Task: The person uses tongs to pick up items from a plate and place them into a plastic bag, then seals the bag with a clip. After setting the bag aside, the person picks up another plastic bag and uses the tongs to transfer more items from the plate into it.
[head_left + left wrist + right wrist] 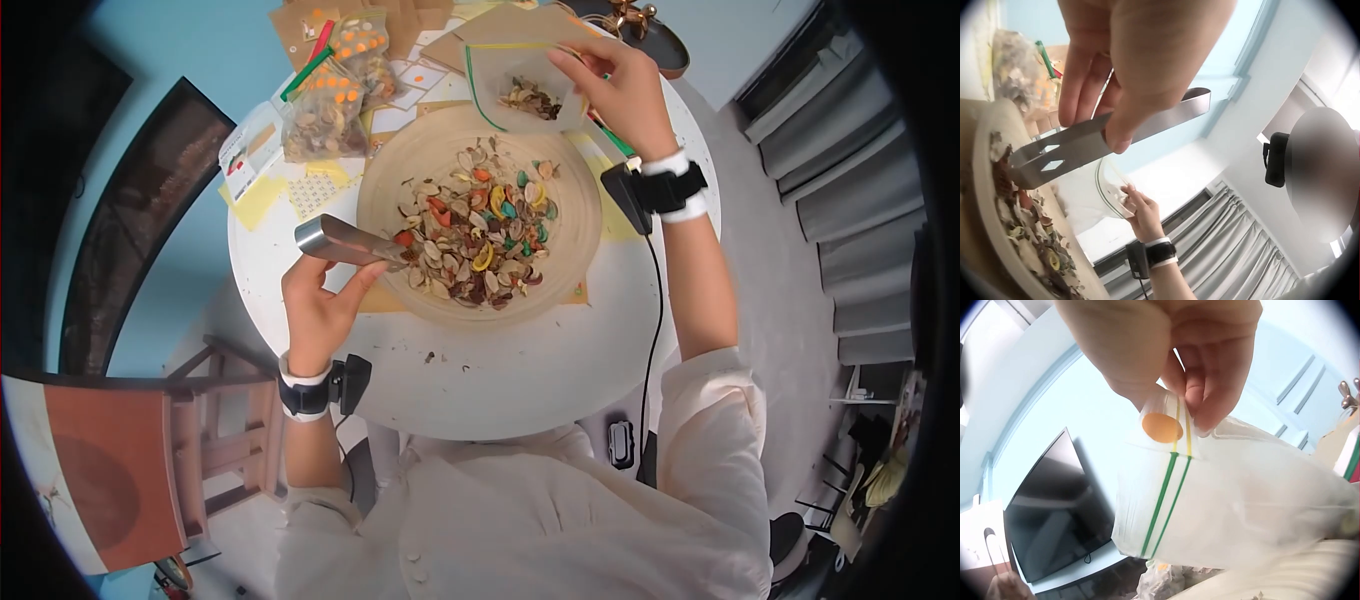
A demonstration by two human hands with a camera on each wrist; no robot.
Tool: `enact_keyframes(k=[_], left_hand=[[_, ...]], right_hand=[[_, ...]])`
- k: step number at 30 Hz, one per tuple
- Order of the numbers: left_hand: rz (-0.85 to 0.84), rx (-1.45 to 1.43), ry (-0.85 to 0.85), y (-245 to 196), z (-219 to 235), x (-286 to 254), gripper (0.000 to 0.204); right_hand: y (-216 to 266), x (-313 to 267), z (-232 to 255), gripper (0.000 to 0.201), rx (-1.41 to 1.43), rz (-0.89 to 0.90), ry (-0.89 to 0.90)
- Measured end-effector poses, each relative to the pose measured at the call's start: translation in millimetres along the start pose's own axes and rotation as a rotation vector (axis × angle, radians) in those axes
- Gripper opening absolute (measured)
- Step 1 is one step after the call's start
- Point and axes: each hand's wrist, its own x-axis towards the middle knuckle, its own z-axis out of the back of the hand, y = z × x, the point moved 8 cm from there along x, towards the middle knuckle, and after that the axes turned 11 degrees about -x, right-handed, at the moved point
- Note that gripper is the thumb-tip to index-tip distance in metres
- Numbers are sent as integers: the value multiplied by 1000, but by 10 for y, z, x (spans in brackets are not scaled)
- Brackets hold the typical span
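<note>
Where the bowl reads eight o'clock, the left hand pinches tongs. Near one o'clock, the right hand grips a bag.

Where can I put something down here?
On the white round table, the near strip between the round beige tray and the cream shirt has only small dark bits. There's also a gap right of the tray, beside the thin black cable. The far left is crowded with orange-dotted clear plastic bags and yellow paper.
</note>
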Motion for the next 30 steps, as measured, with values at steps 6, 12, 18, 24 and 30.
enact_keyframes(k=[6,12,18,24,30], left_hand=[[-5,91,57,30,-141,43,22],[33,137,143,17,-187,133,16],[-208,-75,-14,-606,-106,609,39],[-419,-283,62,-1174,-847,1431,35],[-379,-265,97,-925,-828,1454,31]], right_hand=[[71,-430,79,30,30,56,-150],[91,-329,52,26,25,99,-124],[63,-242,173,24,10,124,-179],[-11,-200,213,22,21,99,-170],[-38,-234,199,23,1,110,-181]])
